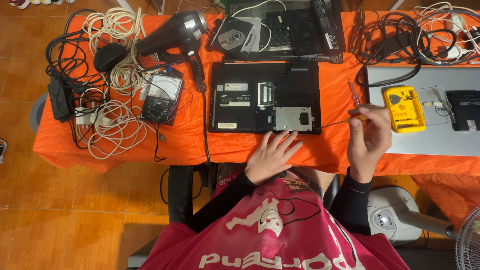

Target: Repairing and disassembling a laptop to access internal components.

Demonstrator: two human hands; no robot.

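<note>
Now: upturned black laptop [265, 95] on orange tablecloth [190, 140], nearest you.
Your left hand [270, 156] rests flat, fingers spread, at its front edge; your right hand [368, 137] grips a yellow-handled screwdriver [345, 120], tip toward the laptop's corner.

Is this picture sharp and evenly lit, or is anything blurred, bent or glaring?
Head view: bright, even light and soft shadows; the orange tablecloth looks strongly saturated. The upturned black laptop and the right hand holding the screwdriver are sharp, as is the left hand. The wide lens bows the table edges. Mild glare on the silver laptop.
</note>
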